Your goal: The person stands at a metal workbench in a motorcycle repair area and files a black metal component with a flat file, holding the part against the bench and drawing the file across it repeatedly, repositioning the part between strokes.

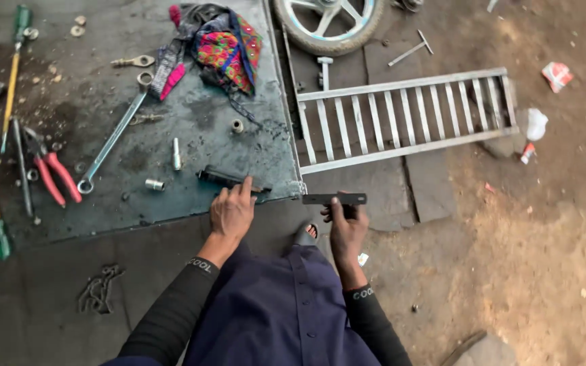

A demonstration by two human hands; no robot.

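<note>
My left hand (232, 211) rests on a dark oblong metal part (228, 179) lying at the near edge of a greasy metal sheet (191, 129), fingers laid over its right end. To the right, my right hand (346, 227) holds a flat dark metal bar (334, 198) level above the ground, pinched from below. Both arms wear black sleeves. A sandalled foot (306, 234) shows between the two hands.
On the sheet lie a long ring spanner (111, 139), red-handled pliers (52, 173), screwdrivers (11, 74), small sockets (154, 184) and a colourful cloth (222, 47). A silver metal rack (401, 115) and a wheel (327, 24) lie beyond. A chain (100, 290) lies at lower left.
</note>
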